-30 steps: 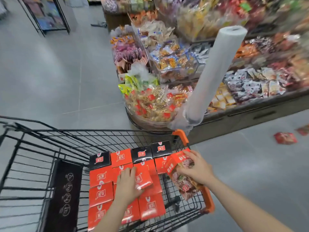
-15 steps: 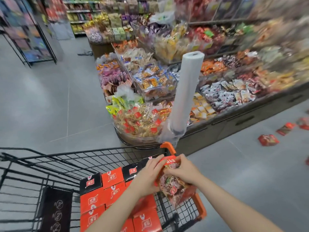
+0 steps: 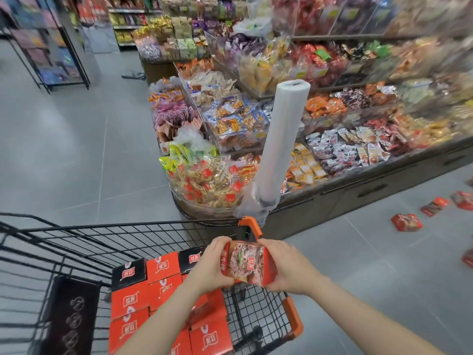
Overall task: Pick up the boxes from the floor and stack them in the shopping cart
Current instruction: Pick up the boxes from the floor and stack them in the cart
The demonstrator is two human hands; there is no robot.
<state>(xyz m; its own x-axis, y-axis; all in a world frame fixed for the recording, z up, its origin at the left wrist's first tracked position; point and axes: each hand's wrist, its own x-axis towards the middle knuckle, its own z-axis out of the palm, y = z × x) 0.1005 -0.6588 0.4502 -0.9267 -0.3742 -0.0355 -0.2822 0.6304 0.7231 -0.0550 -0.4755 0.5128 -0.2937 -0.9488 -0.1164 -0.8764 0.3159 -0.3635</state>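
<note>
We hold one red box (image 3: 246,262) with a food picture on it, low in the middle of the frame. Our left hand (image 3: 213,262) grips its left side and our right hand (image 3: 286,267) grips its right side, fingers curled around it. The box is up in the air, above the right end of the black wire shopping cart (image 3: 76,242).

Inside the cart, at the bottom middle, lie many red and black boxes (image 3: 143,301) packed side by side. More red boxes (image 3: 407,222) lie on the gray floor (image 3: 64,149) at the right edge. A tall white roll of plastic bags (image 3: 279,144) stands in the middle, beside bins of snacks (image 3: 230,124).
</note>
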